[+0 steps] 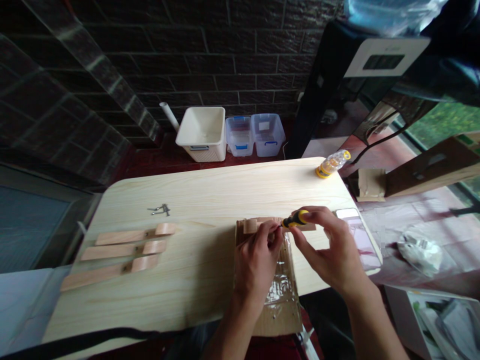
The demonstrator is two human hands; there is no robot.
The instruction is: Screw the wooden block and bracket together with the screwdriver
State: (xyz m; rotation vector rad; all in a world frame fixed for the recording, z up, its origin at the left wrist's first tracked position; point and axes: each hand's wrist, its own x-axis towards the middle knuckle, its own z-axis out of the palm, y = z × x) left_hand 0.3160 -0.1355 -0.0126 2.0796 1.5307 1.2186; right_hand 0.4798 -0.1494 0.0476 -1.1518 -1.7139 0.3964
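My right hand [332, 245] grips the yellow handle of a short black-and-yellow screwdriver [299, 218], its tip aimed left. At that tip the fingers of my left hand [259, 250] are pinched together; what they hold is too small to make out. Under both hands lies a wooden piece with a rounded block [250, 226] at its left end, partly hidden by my fingers. It rests on a cardboard box [275, 320] covered with clear tape. Three similar wooden pieces [120, 250] lie side by side at the left, with several screws [161, 209] behind them.
A clear bottle with yellow ends [333, 163] stands at the table's [210, 190] far right corner. A phone [358, 237] lies by the right edge. Beyond the table are a white bin [202, 132] and two clear plastic boxes [268, 134] against the dark brick wall.
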